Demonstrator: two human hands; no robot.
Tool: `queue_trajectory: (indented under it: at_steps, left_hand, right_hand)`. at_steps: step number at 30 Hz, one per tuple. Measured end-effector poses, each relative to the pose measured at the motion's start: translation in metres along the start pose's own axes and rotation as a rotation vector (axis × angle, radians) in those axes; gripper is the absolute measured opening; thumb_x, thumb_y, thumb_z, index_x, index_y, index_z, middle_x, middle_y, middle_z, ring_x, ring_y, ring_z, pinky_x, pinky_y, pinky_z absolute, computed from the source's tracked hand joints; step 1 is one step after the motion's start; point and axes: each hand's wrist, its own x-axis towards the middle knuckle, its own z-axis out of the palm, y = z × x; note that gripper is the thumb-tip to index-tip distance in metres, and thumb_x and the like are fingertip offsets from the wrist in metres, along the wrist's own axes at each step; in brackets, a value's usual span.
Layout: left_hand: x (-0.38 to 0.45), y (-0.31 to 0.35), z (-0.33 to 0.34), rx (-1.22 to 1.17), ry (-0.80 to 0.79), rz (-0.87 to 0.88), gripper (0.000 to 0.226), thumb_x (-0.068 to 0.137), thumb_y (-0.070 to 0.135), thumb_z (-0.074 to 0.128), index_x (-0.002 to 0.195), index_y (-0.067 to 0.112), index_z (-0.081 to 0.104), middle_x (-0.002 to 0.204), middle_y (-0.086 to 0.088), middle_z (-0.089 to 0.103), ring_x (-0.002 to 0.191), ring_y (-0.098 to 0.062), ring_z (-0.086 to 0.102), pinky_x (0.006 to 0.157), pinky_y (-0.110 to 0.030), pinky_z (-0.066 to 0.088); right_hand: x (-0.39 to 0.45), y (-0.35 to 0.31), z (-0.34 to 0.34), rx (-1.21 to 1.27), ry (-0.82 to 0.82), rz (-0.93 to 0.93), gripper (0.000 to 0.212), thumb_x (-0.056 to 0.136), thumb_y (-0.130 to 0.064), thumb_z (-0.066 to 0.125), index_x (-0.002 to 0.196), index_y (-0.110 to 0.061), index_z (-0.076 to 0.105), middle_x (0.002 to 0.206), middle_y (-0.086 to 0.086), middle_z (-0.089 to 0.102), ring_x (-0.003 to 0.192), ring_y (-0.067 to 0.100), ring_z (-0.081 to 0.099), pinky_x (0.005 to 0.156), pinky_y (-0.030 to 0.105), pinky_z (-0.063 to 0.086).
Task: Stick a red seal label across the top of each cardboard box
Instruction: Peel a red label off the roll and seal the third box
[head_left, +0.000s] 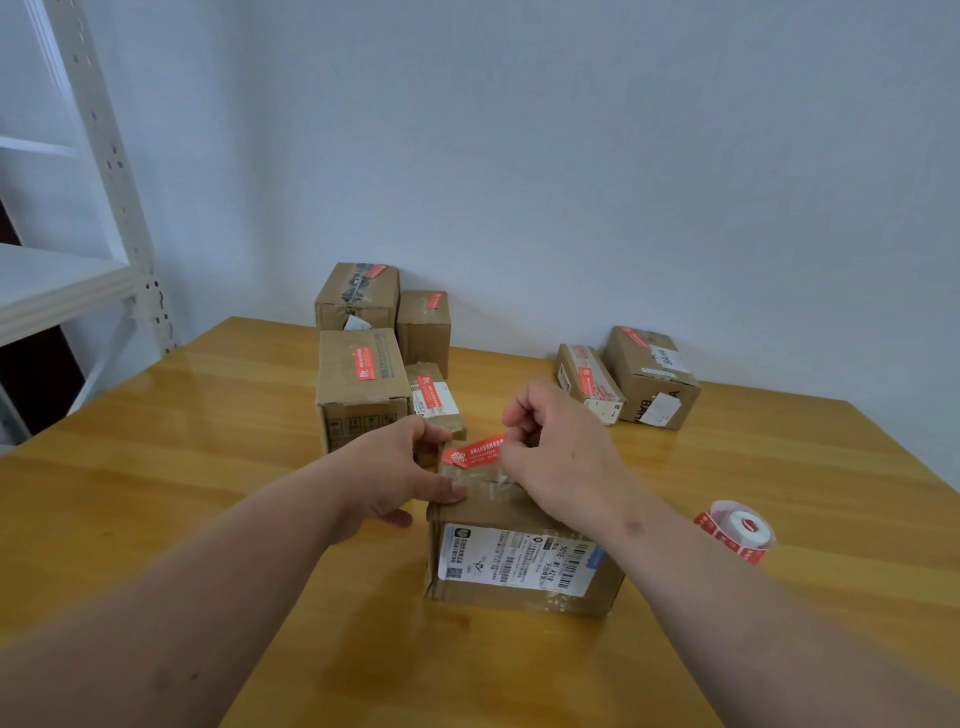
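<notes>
Head view, frame centre: a red seal label (475, 451) lies over the top of the nearest cardboard box (519, 551), its right end pinched in the right hand (558, 452). The left hand (400, 470) has its grip on the box's upper left edge, thumb on top. At frame right, a label roll (740, 530) rests on the wooden table (208, 467). Behind, 6 sealed boxes (361, 384) stand near the wall.

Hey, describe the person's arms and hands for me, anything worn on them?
Both forearms are bare right up to the frame edge, with no sleeves showing. The left hand and right hand have no gloves, rings, watch or wristband in view. Fingernails look short and unpainted.
</notes>
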Motion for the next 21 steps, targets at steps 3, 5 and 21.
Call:
queue_trajectory:
  at_steps: [3,5,21]
  left_hand:
    - [-0.001,0.0,0.0,-0.007,-0.006,0.002,0.061,0.075,0.017,0.082,0.126,0.031,0.051,0.116,0.007,0.059,0.102,-0.02,0.062,0.084,-0.044,0.058]
    - [-0.001,0.0,0.0,-0.012,-0.008,0.0,0.06,0.075,0.017,0.082,0.125,0.031,0.051,0.115,0.007,0.06,0.102,-0.02,0.062,0.084,-0.044,0.058]
    - [-0.005,-0.002,-0.005,0.082,-0.014,0.15,0.031,0.088,0.022,0.069,0.114,0.035,0.057,0.113,0.01,0.063,0.1,-0.015,0.065,0.082,-0.04,0.06]
  right_hand:
    - [-0.001,0.001,-0.002,0.049,0.024,-0.011,0.024,0.083,-0.01,0.06,0.082,-0.032,0.052,0.077,-0.012,0.058,0.07,0.005,0.055,0.071,0.036,0.055]
    - [0.0,0.002,-0.004,0.101,0.05,-0.008,0.025,0.083,-0.006,0.061,0.084,-0.03,0.055,0.078,-0.009,0.059,0.07,0.007,0.055,0.069,0.029,0.053]
    - [0.006,0.027,-0.01,0.144,0.098,0.142,0.021,0.088,-0.005,0.057,0.089,-0.026,0.057,0.085,0.004,0.065,0.085,0.023,0.069,0.076,0.036,0.055]
